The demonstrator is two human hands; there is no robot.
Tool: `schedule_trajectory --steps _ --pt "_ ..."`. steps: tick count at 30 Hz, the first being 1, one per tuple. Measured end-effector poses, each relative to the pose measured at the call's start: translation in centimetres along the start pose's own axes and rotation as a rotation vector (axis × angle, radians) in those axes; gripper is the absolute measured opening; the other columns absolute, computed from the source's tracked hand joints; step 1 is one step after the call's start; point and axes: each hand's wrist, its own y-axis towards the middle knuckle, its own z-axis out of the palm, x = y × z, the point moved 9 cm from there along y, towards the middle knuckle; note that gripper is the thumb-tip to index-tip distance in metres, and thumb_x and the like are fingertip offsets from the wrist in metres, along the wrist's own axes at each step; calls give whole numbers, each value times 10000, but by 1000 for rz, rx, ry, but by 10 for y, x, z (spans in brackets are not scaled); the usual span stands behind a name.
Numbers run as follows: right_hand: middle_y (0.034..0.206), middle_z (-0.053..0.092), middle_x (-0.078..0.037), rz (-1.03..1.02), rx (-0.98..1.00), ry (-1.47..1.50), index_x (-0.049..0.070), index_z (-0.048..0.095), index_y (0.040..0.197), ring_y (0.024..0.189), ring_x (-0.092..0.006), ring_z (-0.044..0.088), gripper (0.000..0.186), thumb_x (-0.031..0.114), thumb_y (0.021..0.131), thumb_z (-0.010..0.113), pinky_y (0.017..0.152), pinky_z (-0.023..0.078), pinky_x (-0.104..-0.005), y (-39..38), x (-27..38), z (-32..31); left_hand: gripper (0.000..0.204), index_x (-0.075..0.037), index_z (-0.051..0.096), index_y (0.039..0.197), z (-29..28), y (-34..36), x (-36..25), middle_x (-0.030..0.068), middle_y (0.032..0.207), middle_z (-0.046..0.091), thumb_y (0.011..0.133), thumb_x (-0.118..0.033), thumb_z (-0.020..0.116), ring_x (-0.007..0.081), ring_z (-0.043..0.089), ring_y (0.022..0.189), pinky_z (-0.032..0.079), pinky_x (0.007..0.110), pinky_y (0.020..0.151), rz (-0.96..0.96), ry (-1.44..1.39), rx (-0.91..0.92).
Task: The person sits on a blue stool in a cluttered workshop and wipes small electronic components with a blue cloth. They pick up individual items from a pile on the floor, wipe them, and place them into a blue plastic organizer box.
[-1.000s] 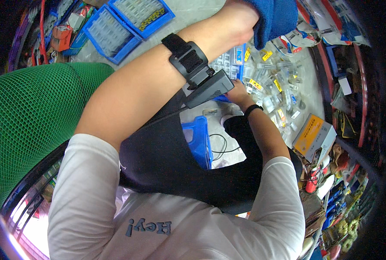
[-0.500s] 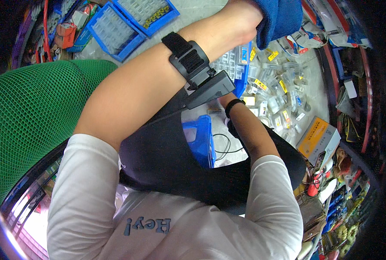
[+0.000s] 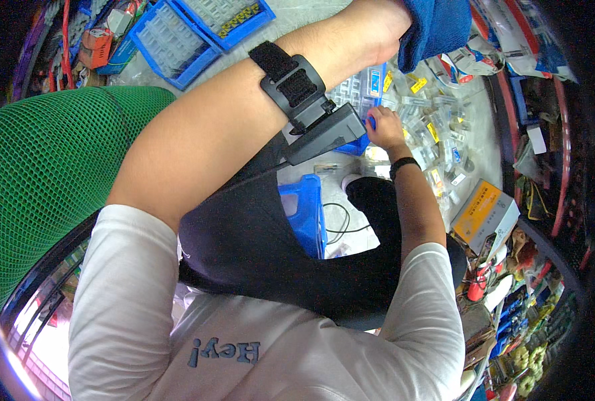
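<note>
My left arm reaches across the view, with a black strap (image 3: 296,87) and a grey boxy device (image 3: 327,137) on the forearm. Only the wrist and heel of my left hand (image 3: 389,41) show; dark blue fabric (image 3: 438,33) hides its fingers. Beyond the device, my right hand (image 3: 386,127) is closed on the near right edge of a blue compartment tray (image 3: 352,146). That tray holds clear plastic compartments and is partly hidden by my left arm. Many small clear plastic boxes (image 3: 431,130), some with yellow labels, lie loose beside my right hand.
Two blue trays with clear compartments (image 3: 177,50) stand at the far left. Green mesh (image 3: 63,147) fills the left side. Between my legs sit a blue plastic bin (image 3: 304,214) and a black cable (image 3: 344,224). An orange and grey carton (image 3: 485,217) and shelving flank the right.
My right hand has moved forward and to the right, out from behind the forearm device, onto the tray's edge. My left arm stays nearly where it was.
</note>
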Motion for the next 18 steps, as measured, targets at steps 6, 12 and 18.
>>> schedule_trajectory --steps 6,12,18 --pt "917 540 -103 77 -13 -192 75 535 881 894 -276 504 219 176 697 596 764 390 -405 -1 2 21 259 -74 504 782 -27 -13 4 61 701 538 888 -183 294 155 525 617 437 246 540 -104 136 -441" --pt "905 524 -86 86 -13 -289 83 569 825 885 -258 503 170 186 691 589 755 389 -408 2 -3 28 233 -72 504 839 -29 -14 8 51 780 556 891 -172 301 139 543 705 452 237 620 -121 127 -470" --pt "888 503 -94 -14 23 -288 80 614 680 913 -274 471 103 171 653 575 767 377 -400 0 7 27 221 -71 516 843 -27 -13 13 50 784 564 889 -182 331 140 549 714 459 244 631 -108 101 -456"
